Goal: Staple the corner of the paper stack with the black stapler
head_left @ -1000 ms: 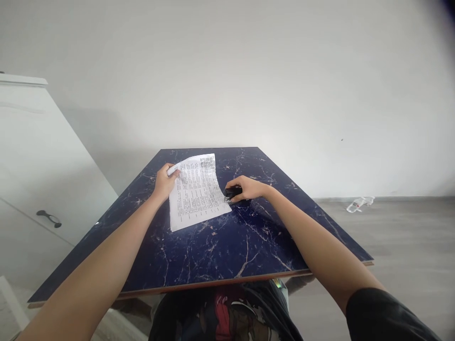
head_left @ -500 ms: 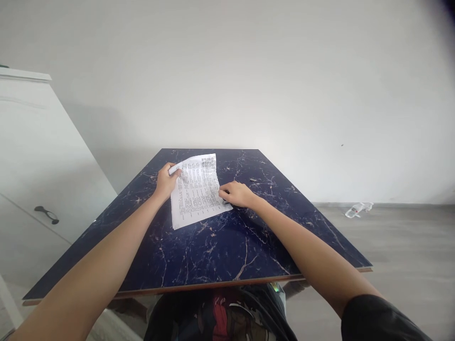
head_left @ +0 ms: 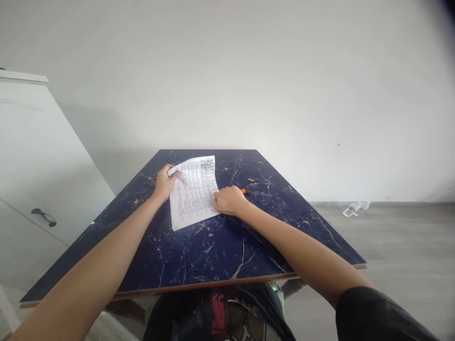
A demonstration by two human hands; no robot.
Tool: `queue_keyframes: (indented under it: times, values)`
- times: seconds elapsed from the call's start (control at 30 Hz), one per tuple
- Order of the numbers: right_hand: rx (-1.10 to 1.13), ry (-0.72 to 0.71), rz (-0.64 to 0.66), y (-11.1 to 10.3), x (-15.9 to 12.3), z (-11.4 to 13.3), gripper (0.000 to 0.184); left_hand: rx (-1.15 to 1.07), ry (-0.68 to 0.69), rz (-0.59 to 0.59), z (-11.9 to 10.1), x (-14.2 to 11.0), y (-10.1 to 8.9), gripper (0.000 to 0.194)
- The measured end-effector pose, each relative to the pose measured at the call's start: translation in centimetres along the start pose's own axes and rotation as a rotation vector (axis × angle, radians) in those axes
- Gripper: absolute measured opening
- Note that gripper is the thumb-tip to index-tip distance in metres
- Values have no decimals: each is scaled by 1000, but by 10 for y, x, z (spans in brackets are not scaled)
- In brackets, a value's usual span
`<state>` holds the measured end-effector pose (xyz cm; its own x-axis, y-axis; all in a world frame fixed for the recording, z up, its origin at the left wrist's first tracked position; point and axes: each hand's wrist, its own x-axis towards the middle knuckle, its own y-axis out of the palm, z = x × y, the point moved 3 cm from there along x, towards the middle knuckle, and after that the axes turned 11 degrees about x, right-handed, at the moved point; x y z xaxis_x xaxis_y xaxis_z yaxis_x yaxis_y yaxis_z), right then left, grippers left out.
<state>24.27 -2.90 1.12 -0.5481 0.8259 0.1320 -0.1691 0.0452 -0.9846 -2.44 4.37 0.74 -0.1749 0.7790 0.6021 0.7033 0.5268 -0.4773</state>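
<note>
Several printed paper sheets (head_left: 194,199) stand in a loose stack over the blue table, with the top edge raised and curved. My left hand (head_left: 166,182) pinches them at the upper left edge, its thumb on the printed face. At their lower right edge, my right hand (head_left: 228,200) is closed on the paper with its fingers curled. A small orange and black object (head_left: 243,191) pokes out just behind my right hand; most of it is hidden, so I cannot tell its kind. Beyond it lies a small grey piece (head_left: 250,180).
The dark blue marble-patterned table (head_left: 199,258) reaches back to a pale wall (head_left: 227,76). On the left stands a white cabinet (head_left: 42,156) with a dark handle (head_left: 43,217). Clear crumpled plastic (head_left: 355,208) lies on the grey floor at the right.
My right hand has shifted a little left and down along the paper's edge. The orange and black object has come into view behind it. My left hand still holds the sheets.
</note>
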Motion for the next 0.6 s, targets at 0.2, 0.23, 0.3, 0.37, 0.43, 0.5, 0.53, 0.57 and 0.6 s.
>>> queue_keyframes:
  times: [0.2, 0.23, 0.3, 0.37, 0.43, 0.5, 0.53, 0.57, 0.6]
  values:
    - [507, -171, 248, -30, -11, -36, 42, 82, 19, 55, 5, 2, -2, 20]
    - [515, -210, 270, -34, -13, -45, 41, 102, 16, 74, 7, 2, -2, 20]
    - [481, -226, 301, -41, -16, -62, 35, 167, 8, 135, 12, 2, 1, 19]
    - [437, -132, 295, -46, -17, -79, 29, 258, -4, 208, 16, 2, 5, 17]
    - [442, 28, 205, -53, -16, -91, 27, 331, -5, 276, 17, 1, 10, 17]
    - [540, 126, 103, -58, -13, -90, 27, 356, 15, 333, 15, -1, 15, 19]
    - [616, 139, 77, -57, -12, -83, 27, 357, 29, 362, 12, -3, 18, 20]
    - [682, 135, 68, -54, -9, -72, 26, 356, 42, 393, 8, -5, 20, 21]
    - [727, 118, 77, -49, -6, -59, 26, 356, 56, 423, 4, -8, 23, 21]
